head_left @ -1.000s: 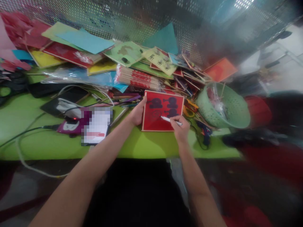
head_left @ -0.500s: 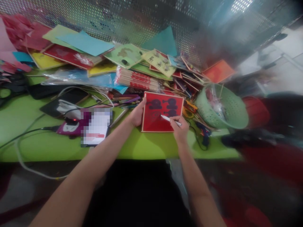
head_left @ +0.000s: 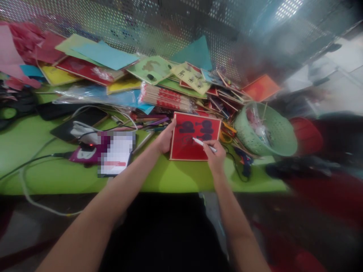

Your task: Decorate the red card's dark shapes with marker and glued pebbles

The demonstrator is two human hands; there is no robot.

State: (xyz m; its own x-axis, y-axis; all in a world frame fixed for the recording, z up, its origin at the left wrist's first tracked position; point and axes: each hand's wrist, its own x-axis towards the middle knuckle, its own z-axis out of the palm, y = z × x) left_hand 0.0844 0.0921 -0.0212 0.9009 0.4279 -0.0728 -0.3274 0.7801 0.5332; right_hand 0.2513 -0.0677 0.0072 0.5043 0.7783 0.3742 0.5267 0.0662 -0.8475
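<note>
My left hand grips the left edge of a red card with a pale wooden-looking border, its thumb on the front near the upper corner. Several dark drawn figures cover the card's upper part, with a fainter outline below them on the left. In my right hand is a white marker pen, held in a writing grip. The tip points at the card by the fainter outline; I cannot tell whether it touches. The fingers behind the card are hidden.
A green basket stands right of the card, near orange-handled scissors and a glue gun. At left lie a phone, a purple power strip and cables. Coloured cards and a bundle of wooden sticks are heaped behind.
The faint outline on the card's lower left has gained darker lines. The whole view has shifted slightly; both hands keep their hold.
</note>
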